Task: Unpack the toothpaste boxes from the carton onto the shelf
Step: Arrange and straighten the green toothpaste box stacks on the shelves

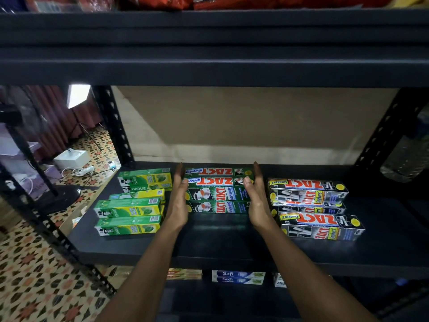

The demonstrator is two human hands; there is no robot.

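The green ZACT Whitening boxes (218,191) lie stacked mid-shelf (209,247), with their long axes running 9 to 3 o'clock and the top lettering upside down. The left hand (178,196) and right hand (257,196), fingers straight, flank the stack's ends, apparently squaring it. The next move is likely to let go and reach for the unseen carton. Darlie boxes (130,210) sit at 9 o'clock and Smokers boxes (313,208) at 3.

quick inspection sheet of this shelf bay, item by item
surface: dark shelf board holding three groups of boxes
job's things: Zact Whitening boxes stacked centre; Darlie boxes left; Zact Smokers boxes right; carton not in view
clutter: nothing seen
hands: left hand and right hand, fingers straight, flank the Whitening stack's ends
cables: white power strip with cords on the floor, left
surroundings: patterned floor tiles; Safi boxes on the shelf below
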